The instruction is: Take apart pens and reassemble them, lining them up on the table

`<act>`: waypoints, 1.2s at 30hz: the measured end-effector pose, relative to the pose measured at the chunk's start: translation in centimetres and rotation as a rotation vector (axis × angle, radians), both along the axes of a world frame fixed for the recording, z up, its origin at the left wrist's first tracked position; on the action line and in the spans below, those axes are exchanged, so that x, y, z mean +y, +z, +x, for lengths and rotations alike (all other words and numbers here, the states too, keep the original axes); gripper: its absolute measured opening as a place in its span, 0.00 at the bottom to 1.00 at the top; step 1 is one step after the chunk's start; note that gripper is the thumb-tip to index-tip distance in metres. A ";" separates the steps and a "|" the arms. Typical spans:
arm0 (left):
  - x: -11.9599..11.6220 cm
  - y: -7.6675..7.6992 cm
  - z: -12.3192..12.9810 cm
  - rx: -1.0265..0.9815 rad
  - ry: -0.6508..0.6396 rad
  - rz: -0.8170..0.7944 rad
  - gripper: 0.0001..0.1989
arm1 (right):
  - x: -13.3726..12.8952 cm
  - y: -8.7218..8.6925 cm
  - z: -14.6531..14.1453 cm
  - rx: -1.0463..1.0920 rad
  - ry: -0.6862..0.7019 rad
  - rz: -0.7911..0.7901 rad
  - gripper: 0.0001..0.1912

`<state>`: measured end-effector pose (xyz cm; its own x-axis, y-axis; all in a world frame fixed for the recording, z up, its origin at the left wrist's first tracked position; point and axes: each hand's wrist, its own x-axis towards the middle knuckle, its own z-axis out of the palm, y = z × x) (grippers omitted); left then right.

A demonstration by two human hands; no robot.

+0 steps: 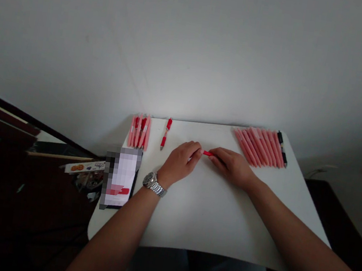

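Note:
Over the middle of the white table (203, 219), a red pen (207, 153) lies level between my two hands, and only a short red stretch of it shows. My left hand (182, 159), below a metal wristwatch, is closed around its left end. Closed on the other end is my right hand (233, 166). Fingers hide most of the pen. Left of my left hand, a red pen with a clear middle (166, 134) rests alone on the table.
At the back left lies a group of pink and red pens (138, 134). A row of several pink pens (260, 147) is at the back right, with a black pen (282, 149) beside it. A phone (123, 176) lies along the left edge. Behind the table rises a wall (205, 58).

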<state>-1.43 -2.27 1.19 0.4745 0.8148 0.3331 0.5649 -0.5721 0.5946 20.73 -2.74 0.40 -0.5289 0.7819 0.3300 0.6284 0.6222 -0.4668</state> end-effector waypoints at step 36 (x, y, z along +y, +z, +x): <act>-0.1 0.6 -0.1 -0.212 0.035 -0.047 0.10 | -0.4 0.6 -0.2 -0.068 -0.106 0.159 0.15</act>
<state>-1.56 -2.39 1.77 0.3692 0.8465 0.3835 0.4437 -0.5232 0.7276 20.50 -3.09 1.01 -0.4718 0.7751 0.4204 0.7211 0.6135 -0.3219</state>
